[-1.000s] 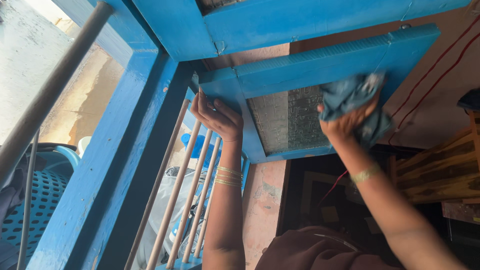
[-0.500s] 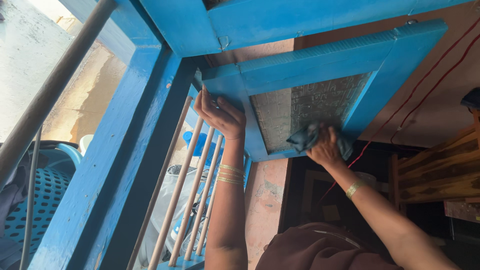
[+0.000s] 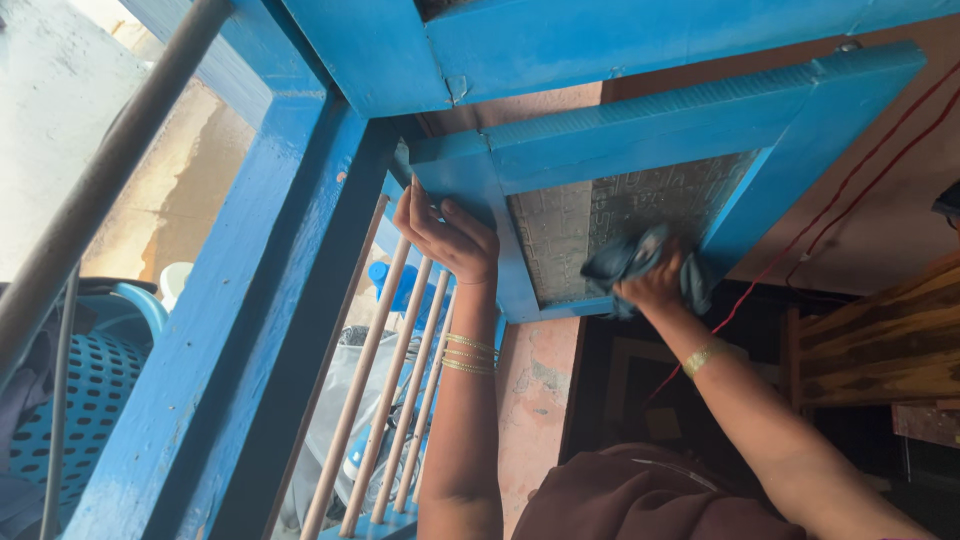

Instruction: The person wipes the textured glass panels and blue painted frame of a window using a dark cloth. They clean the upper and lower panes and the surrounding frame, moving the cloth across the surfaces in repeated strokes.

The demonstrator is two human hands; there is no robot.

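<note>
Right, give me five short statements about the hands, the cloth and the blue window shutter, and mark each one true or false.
1. The right hand presses a crumpled grey-blue cloth against the patterned glass pane of the blue wooden window shutter. True.
2. The left hand holds a spray bottle. False: it rests bare on the shutter's frame.
3. Thin gold bangles sit on the left wrist. True.
4. The cloth is at the pane's top edge. False: it is near the bottom edge.
5. The light wooden window bars are painted red. False: they are unpainted pale wood.
</note>
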